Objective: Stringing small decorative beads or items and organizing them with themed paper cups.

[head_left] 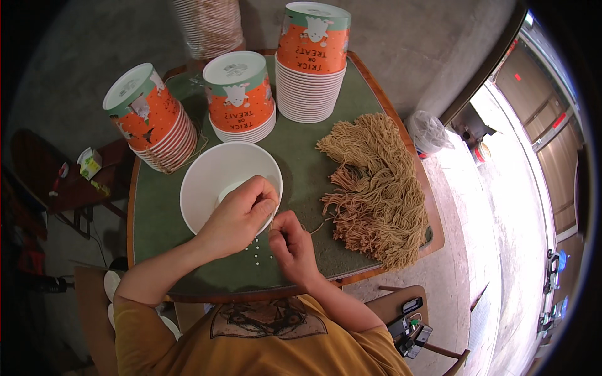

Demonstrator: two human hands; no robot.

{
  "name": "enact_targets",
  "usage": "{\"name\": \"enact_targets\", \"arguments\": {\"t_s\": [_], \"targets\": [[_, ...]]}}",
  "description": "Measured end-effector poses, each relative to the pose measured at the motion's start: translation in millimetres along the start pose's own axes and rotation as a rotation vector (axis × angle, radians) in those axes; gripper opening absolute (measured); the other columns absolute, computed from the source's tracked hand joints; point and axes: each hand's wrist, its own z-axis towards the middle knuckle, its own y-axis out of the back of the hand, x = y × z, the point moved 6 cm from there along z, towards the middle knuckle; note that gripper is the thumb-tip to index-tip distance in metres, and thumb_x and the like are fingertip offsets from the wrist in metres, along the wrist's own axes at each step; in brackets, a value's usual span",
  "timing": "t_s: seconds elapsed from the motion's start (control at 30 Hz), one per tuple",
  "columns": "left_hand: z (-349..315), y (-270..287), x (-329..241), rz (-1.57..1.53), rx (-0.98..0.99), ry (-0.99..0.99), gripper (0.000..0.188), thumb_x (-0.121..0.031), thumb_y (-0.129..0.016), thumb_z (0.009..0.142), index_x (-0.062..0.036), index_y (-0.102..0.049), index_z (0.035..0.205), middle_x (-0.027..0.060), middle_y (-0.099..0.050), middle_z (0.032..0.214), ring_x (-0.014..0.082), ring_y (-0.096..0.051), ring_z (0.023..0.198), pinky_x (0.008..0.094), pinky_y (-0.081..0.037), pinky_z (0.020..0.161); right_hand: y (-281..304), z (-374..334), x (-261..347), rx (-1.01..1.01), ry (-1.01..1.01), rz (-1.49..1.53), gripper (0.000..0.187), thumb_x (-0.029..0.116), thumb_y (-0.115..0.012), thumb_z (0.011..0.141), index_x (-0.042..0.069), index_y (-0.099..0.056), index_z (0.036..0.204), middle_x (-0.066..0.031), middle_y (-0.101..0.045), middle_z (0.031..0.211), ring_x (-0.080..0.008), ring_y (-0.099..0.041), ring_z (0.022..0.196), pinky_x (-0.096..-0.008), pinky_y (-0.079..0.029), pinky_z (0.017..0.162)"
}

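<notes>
A white-lined paper bucket (199, 182) faces me with its mouth tipped up near the middle of the table. My left hand (241, 213) reaches across its mouth, fingers closed at the right rim; a thin strand seems pinched there. Just right of the rim, my right hand (292, 247) has thumb and fingers pinched together on tan cord. One strand of that cord (320, 227) trails toward a big heap of tan cord lengths (382, 194) on the right. What exactly the left fingertips hold is partly hidden.
Three stacks of upside-down orange and green buckets stand at the back: left stack (150, 119), middle stack (241, 100), tall right stack (312, 69). Wrapped cups (210, 28) rise behind. The green tabletop (188, 266) has a wooden edge. A wooden stool (401, 307) is at lower right.
</notes>
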Motion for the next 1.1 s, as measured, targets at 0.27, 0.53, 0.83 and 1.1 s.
{"name": "enact_targets", "arguments": {"t_s": [0.27, 0.53, 0.83, 1.1], "targets": [[-41.0, 14.3, -31.1, 0.689, 0.113, -0.224, 0.020, -0.013, -0.067, 0.085, -0.0038, -0.053, 0.096, 0.0087, -0.055, 0.088, 0.0265, -0.058, 0.087, 0.0389, -0.046, 0.080, 6.8, -13.2, -5.1, -0.016, -0.216, 0.369, 0.008, 0.012, -0.054, 0.099, 0.007, -0.051, 0.104, 0.0060, -0.049, 0.079, -0.0013, -0.043, 0.070, -0.0176, -0.036, 0.062], [-89.5, 20.2, -24.6, 1.145, -0.232, -0.548, 0.034, -0.009, -0.070, 0.080, -0.0055, -0.057, 0.112, 0.0103, -0.054, 0.099, 0.0293, -0.056, 0.090, 0.0420, -0.045, 0.082, -27.7, -46.2, -10.9, 0.277, -0.318, 0.141, 0.013, 0.013, -0.053, 0.100, 0.004, -0.060, 0.105, -0.0007, -0.053, 0.068, -0.0051, -0.049, 0.061, -0.0240, -0.043, 0.057], [-139.6, 7.3, 39.4, 0.316, -0.723, -0.177, 0.024, -0.003, -0.066, 0.085, -0.0025, -0.054, 0.106, 0.0109, -0.052, 0.098, 0.0221, -0.054, 0.087, 0.0329, -0.044, 0.081, -45.9, -61.1, -4.3, 0.475, -0.258, 0.052, 0.013, 0.012, -0.055, 0.098, 0.003, -0.061, 0.105, -0.0035, -0.055, 0.068, -0.0091, -0.052, 0.060, -0.0273, -0.046, 0.058], [-104.2, -29.4, 68.5, -0.686, -0.186, 0.201, 0.019, -0.016, -0.050, 0.100, -0.0019, -0.062, 0.103, 0.0032, -0.064, 0.099, 0.0109, -0.056, 0.094, 0.0285, -0.043, 0.090, -35.9, -70.2, -2.7, 0.410, -0.256, 0.077, 0.011, 0.012, -0.053, 0.099, 0.005, -0.061, 0.098, 0.0048, -0.053, 0.070, -0.0029, -0.046, 0.065, -0.0216, -0.042, 0.060]]}}
